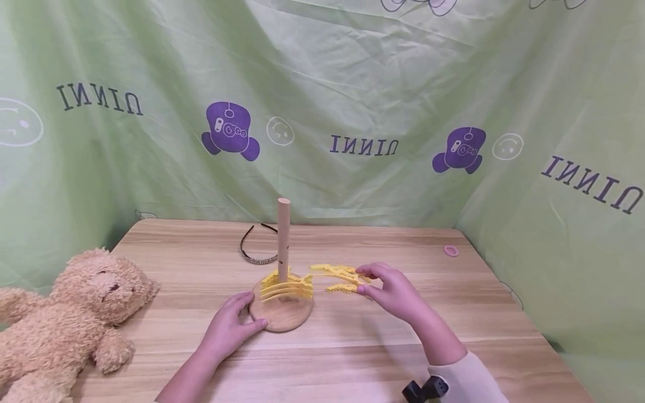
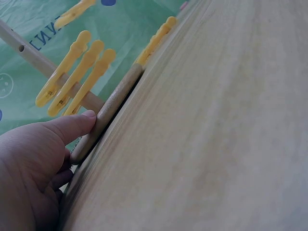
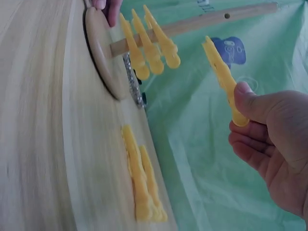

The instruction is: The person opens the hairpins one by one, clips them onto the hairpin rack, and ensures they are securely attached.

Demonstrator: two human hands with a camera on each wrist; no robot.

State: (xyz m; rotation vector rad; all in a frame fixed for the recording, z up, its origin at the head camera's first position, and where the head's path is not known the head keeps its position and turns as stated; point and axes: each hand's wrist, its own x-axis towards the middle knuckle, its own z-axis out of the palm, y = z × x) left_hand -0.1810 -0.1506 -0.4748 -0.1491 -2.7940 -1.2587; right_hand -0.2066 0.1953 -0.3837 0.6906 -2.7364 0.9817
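Observation:
A wooden stand has a round base (image 1: 284, 320) and an upright post (image 1: 284, 240) with small holes. My left hand (image 1: 230, 326) grips the base's near-left rim, thumb on top and fingers at its side. Three yellow hair clips (image 3: 149, 48) sit one above another on the lower post, sticking out sideways. To the right, my right hand (image 1: 390, 291) pinches another yellow hair clip (image 3: 222, 77) between thumb and fingers. It is held above the table, its far end toward the post. Two more yellow hair clips (image 3: 139, 183) lie on the tabletop below that hand.
Behind the post lies a dark headband (image 1: 259, 261) with a studded band. A pink hair tie (image 1: 450, 251) is near the table's far right corner. At the left lies a tan teddy bear (image 1: 60, 324). Green printed cloth (image 1: 353, 101) hangs round the wooden table (image 1: 322, 369).

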